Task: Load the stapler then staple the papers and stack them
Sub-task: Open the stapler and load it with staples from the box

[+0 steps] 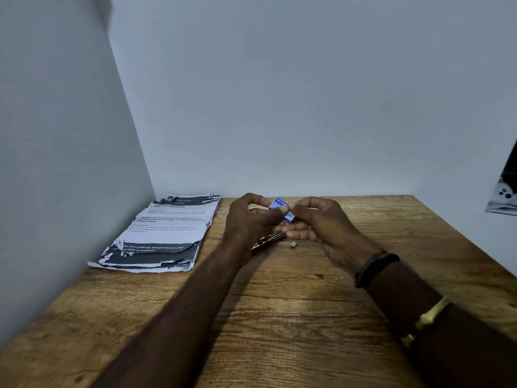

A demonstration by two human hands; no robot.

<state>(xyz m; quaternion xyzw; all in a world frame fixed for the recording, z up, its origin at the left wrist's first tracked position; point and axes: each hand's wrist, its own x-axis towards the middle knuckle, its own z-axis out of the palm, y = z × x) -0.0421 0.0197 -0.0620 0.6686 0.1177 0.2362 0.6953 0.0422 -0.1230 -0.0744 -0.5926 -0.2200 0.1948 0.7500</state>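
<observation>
Both hands meet over the far middle of the wooden table (279, 317). My left hand (249, 217) and my right hand (319, 219) pinch a small blue box of staples (280, 205) between their fingertips. Beneath the hands lies the stapler (270, 238), dark and metallic, mostly hidden by my left hand. A small grey block of staples (293, 244) sits loose on the table just right of the stapler. A pile of printed papers (165, 233) with torn edges lies flat in the far left corner.
Grey walls close off the table on the left and at the back. A dark and white object (503, 197) hangs past the table's far right edge. Bare wood stretches from the hands to the near edge.
</observation>
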